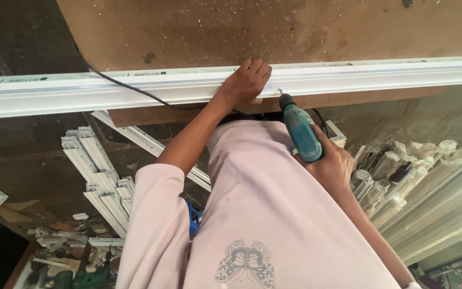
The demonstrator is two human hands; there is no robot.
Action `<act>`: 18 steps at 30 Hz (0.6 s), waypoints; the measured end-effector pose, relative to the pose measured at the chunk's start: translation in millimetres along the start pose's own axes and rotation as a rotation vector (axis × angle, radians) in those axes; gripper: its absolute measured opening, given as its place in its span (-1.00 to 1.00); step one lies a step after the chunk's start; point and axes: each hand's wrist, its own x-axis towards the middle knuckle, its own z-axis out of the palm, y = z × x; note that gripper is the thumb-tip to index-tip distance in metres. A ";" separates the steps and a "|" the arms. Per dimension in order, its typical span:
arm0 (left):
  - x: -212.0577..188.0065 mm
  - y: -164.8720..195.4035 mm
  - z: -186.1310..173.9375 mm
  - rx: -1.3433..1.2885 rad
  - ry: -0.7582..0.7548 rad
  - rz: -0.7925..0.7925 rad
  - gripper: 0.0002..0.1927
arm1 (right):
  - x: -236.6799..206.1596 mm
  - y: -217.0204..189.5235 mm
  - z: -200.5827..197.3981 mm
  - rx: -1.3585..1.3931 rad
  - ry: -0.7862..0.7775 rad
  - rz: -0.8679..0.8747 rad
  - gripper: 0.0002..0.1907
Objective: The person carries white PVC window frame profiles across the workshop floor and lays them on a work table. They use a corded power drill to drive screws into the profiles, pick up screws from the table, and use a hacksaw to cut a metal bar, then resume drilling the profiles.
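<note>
The left hand (247, 83) presses flat on a long white profile (108, 91) that lies across the near edge of the brown worktop (274, 29), fingers spread over its top face and curled toward the far side. The right hand (330, 163) is wrapped around the grip of a teal drill (300, 131), whose tip meets the near side of the profile just to the right of the left hand, where a small screw or bit (281, 91) shows. Both hands are thus closed on or bearing down on something, and they sit near each other but apart.

As a judgement, the work stands at a single fastening point: the drill is set against the profile, and whether the screw is partly or fully driven cannot be told. No other screws show along the visible length, so most of the fixing looks still to do.

The profile is a straight, glossy white extrusion with ridges running lengthwise and a strip of protective film with print along its top. It runs from edge to edge of the view. A black cable (135, 88) crosses over it to the left of the hand. The worktop is dusty with shavings. Below, stacks of cut white offcuts (102, 176) lie on the floor, and more profiles (434, 187) are piled at the right.
</note>
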 end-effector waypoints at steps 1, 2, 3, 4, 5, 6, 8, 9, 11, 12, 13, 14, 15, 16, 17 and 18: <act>0.1 -0.2 -0.2 -0.006 -0.020 0.001 -0.15 | 0.7 -0.5 -1.2 -0.002 0.000 -0.011 -0.16; -0.1 -1.2 -0.1 -0.001 -0.023 0.002 -0.15 | 2.0 -1.5 -1.8 0.002 -0.003 -0.019 -0.16; -0.5 -1.2 0.1 0.004 -0.026 0.002 -0.15 | 2.8 -1.6 -2.4 0.004 -0.007 -0.027 -0.16; -1.0 -1.4 0.5 0.007 -0.030 0.001 -0.15 | 3.7 -2.1 -2.8 0.007 -0.012 -0.035 -0.16; -1.5 -1.6 0.8 0.003 -0.026 -0.002 -0.14 | 4.5 -2.2 -3.0 -0.001 -0.020 -0.031 -0.16; -1.8 -1.6 1.2 -0.002 -0.023 -0.004 -0.12 | 5.4 -2.0 -3.2 -0.007 -0.027 -0.027 -0.16; -2.1 -1.7 1.3 -0.006 -0.017 -0.004 -0.12 | 6.7 -1.7 -3.3 -0.012 -0.037 -0.021 -0.16; -2.0 -2.0 1.1 -0.004 -0.013 -0.006 -0.12 | 7.4 -1.7 -3.3 -0.012 -0.040 -0.022 -0.16; -1.4 -2.5 0.2 -0.014 -0.022 -0.008 -0.12 | 8.5 -1.9 -3.9 -0.018 -0.044 -0.026 -0.16; -1.2 -3.0 -0.3 -0.026 -0.038 -0.008 -0.12 | 9.2 -2.2 -4.2 -0.024 -0.045 -0.029 -0.16; -1.1 -3.3 -0.9 -0.037 -0.053 -0.009 -0.12 | 9.7 -2.8 -4.7 -0.030 -0.047 -0.031 -0.17; -1.0 -3.9 -1.3 -0.038 -0.034 -0.008 -0.13 | 10.6 -3.6 -5.2 -0.034 -0.062 -0.020 -0.16; -0.8 -4.2 -1.4 -0.037 -0.015 -0.008 -0.13 | 11.6 -4.3 -5.9 -0.039 -0.075 -0.010 -0.15; -1.0 -4.9 -1.3 -0.034 0.005 -0.008 -0.13 | 12.6 -5.4 -6.5 -0.043 -0.088 -0.001 -0.15; -0.9 -5.2 -0.9 -0.029 -0.004 -0.008 -0.14 | 13.5 -6.2 -7.3 -0.046 -0.092 -0.004 -0.15; -1.3 -5.4 -0.4 -0.024 -0.014 -0.008 -0.16 | 14.0 -7.1 -7.9 -0.048 -0.097 -0.007 -0.15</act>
